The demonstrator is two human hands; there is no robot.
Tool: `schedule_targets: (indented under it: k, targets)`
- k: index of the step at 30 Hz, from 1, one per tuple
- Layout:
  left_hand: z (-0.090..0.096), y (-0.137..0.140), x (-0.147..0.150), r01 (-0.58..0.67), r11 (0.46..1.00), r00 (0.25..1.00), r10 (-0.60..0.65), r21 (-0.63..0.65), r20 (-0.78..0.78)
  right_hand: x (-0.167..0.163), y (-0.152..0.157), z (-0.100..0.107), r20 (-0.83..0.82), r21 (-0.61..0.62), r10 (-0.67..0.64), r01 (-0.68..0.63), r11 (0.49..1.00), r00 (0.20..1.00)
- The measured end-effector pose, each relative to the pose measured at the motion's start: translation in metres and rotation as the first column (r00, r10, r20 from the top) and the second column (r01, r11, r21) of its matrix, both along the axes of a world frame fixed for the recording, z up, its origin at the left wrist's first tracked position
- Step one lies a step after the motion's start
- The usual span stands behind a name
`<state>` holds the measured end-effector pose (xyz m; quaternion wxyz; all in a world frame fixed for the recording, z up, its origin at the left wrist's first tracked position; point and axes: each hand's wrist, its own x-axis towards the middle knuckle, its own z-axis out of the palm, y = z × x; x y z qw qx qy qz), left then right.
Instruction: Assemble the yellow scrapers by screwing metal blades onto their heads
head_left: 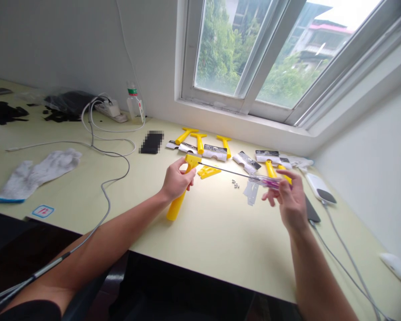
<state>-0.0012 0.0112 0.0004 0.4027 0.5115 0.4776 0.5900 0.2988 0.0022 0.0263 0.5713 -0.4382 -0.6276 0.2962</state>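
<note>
My left hand (174, 182) is wrapped round a yellow scraper (176, 207), its head up and its handle slanting down toward me. A screwdriver (265, 180) with a clear and purple handle is in my right hand (292, 205). Its long dark shaft points left, and the tip meets or nearly meets the scraper's head; contact is hard to tell. Between my hands lie several small screws (235, 183), thin grey blades (251, 194) and flat yellow plastic parts (209, 171).
Several yellow scrapers (199, 143) and printed card sleeves (215, 152) lie along the back. A white glove (43, 171), a cable (108, 200), a power strip (115, 112) and a bottle (134, 107) are at left. A phone (311, 209) and a white device (321, 188) lie at right.
</note>
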Motion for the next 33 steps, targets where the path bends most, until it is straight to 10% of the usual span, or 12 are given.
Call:
schedule_targets:
  k: [33]
  targets:
    - [-0.0024,0.002,-0.0027,0.004,0.999,0.998,-0.006,-0.034,-0.056,-0.0014,0.001,-0.0023,0.073,0.008,0.078,-0.078,0.997,0.994]
